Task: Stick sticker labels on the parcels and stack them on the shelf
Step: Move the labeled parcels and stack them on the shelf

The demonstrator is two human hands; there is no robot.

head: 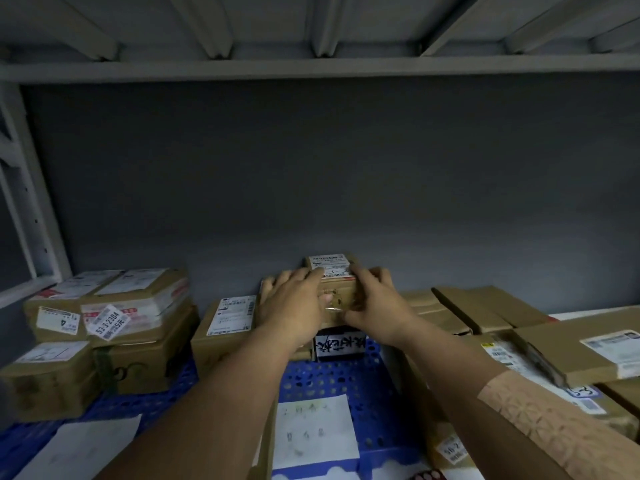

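A small brown cardboard parcel point(334, 282) with a white shipping label on top sits at the back middle of the shelf, on a dark box with white handwriting point(341, 344). My left hand point(294, 306) grips its left side and my right hand point(375, 303) grips its right side, thumbs on the front face. Another labelled parcel point(225, 327) stands just left of it.
A stack of labelled parcels point(114, 320) fills the left of the blue perforated shelf mat point(332, 379). More cardboard parcels point(485, 313) crowd the right. White paper sheets point(315, 431) lie in front. The grey upper shelf point(311, 69) hangs overhead; a metal upright point(34, 216) stands left.
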